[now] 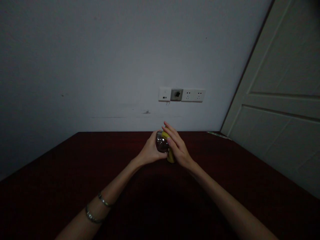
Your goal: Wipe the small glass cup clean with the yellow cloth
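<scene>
Partly hidden: shiny dark rounded object (161, 145), between the hands, over red table (107, 150) | far side unseen | left hand (150, 150) clasped around it | right hand (179, 150) gripping yellow piece (165, 135) against it, material unclear

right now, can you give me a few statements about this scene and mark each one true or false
1. The left hand holds a shiny rounded object. True.
2. The right hand is bare of anything. False: it holds a yellow cloth-like piece.
3. Two bands circle the right forearm. False: they circle the left forearm.
4. The tabletop is dark red. True.
5. The outlet row is on the door. False: it's on the wall.
</scene>
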Demonstrator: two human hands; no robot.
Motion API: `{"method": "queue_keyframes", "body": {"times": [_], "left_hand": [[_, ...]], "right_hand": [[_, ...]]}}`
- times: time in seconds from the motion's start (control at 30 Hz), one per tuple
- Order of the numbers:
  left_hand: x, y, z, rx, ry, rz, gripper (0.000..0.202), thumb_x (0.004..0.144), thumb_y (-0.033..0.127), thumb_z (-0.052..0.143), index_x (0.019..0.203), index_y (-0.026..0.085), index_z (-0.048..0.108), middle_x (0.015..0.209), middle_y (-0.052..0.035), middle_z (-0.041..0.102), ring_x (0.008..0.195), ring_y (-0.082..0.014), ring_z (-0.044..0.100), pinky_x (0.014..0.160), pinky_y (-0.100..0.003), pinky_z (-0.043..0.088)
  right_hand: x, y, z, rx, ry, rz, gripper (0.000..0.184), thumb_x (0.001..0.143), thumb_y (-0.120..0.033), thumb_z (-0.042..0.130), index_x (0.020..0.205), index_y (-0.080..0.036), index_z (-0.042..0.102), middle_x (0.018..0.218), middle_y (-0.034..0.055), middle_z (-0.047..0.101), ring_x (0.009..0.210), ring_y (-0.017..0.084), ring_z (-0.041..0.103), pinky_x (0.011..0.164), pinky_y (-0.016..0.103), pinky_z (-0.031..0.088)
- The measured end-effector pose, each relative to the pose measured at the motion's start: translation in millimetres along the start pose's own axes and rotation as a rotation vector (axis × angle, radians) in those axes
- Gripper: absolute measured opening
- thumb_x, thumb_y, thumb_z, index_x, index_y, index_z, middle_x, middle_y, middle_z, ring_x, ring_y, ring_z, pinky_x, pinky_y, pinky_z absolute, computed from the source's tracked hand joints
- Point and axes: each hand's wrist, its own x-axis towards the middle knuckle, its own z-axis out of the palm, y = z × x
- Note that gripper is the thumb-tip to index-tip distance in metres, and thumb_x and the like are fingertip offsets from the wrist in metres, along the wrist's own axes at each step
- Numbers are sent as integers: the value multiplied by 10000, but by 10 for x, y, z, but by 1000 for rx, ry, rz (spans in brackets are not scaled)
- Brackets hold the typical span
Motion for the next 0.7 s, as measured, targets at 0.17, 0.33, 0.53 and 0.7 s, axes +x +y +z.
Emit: {"method": "queue_keyframes", "body": {"times": [0.17,0.33,0.53,0.7], "left_hand": [[-13,18,-16,182,-6,134,761,555,160,713,1224,177,351,1228,-118,441,1134,-267,466,974,-448,381],[-11,21,-41,197,-31,69,770,576,138,674,1258,181,319,1195,-122,482,1078,-269,510,918,-456,420],[-16,-11,-51,261,19,64,728,633,186,665,1271,198,317,1228,-107,480,1036,-244,539,856,-388,458],[-35,14,-19,415,6,8,669,639,210,658,1240,200,365,1197,-112,489,1043,-272,533,818,-404,470]], "right_hand": [[69,131,49,240,198,269,374,900,-421,409,1187,-255,582,1320,31,531,1248,184,456,1092,429,290],[38,68,72,129,185,165,345,903,-407,417,1179,-288,587,1358,14,490,1272,182,424,1093,436,284],[-42,-45,39,-176,-8,-133,362,902,-257,432,1241,-349,523,1411,-43,414,1361,184,269,1122,489,211],[26,42,7,-66,89,78,317,906,-296,433,1180,-282,591,1341,31,506,1260,195,438,1079,456,312]]}}
